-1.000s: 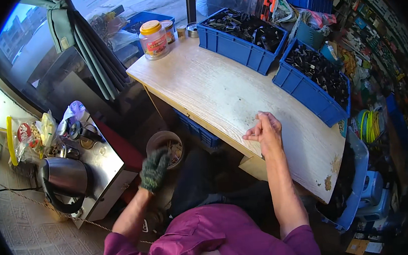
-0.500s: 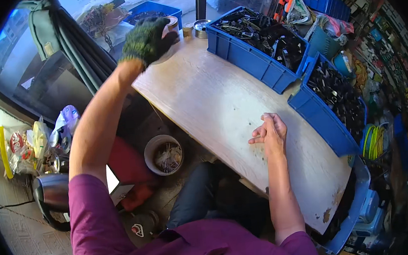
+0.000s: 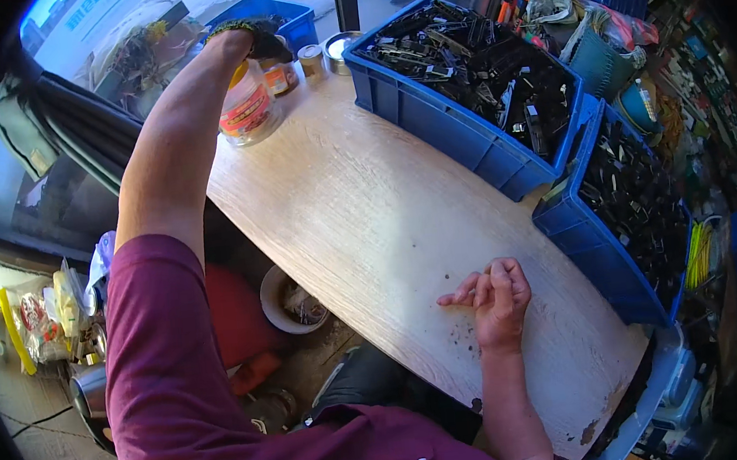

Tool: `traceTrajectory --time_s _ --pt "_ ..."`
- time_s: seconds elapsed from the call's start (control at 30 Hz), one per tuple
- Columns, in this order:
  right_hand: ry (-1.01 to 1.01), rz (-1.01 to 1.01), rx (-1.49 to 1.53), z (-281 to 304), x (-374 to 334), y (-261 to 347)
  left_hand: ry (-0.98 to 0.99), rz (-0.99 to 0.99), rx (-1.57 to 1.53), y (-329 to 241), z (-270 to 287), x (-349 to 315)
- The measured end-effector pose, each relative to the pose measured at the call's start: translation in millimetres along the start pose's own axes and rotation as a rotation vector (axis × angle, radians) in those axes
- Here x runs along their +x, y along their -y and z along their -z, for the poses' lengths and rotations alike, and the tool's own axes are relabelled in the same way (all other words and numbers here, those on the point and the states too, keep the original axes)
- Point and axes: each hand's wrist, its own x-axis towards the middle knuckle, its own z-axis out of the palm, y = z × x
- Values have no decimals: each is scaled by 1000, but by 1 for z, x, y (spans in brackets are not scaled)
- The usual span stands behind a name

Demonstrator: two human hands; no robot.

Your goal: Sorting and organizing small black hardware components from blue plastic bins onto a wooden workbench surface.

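My left hand (image 3: 263, 43), in a dark green knit glove, reaches to the far left end of the table (image 3: 365, 195). It is over a clear plastic jar (image 3: 246, 109) with a red and yellow label and beside a smaller jar with an orange label (image 3: 279, 77). My wrist hides most of its fingers, so whether it grips anything does not show. My bare right hand (image 3: 502, 301) rests on the tabletop at the near right. Its fingers are loosely bent and apart, one pointing left, with nothing visible in them.
Two blue crates, a far one (image 3: 457, 139) and a nearer one (image 3: 606, 244), hold many small black parts along the table's right side. A small tin (image 3: 311, 61) and a round metal dish (image 3: 340, 47) stand at the far end. Below the left edge is a waste bucket (image 3: 281, 312).
My left arm has reached farther over the table's far end, and the labelled jars now show. The view has shifted. My right hand stays on the tabletop, its fingers slightly more curled.
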Motion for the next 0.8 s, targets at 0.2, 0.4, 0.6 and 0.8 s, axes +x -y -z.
traceTrajectory --time_s 0.2,0.4,0.6,0.8 --pt "14 -12 -8 4 1 -2 13 -54 -223 2 7 -6" --pt "19 -37 58 6 0 4 13 -105 -432 14 -14 3" --pt "58 -56 87 3 4 2 -61 -295 -494 81 -87 99" --pt "46 -51 71 9 5 1 -53 -375 -297 12 -65 77"
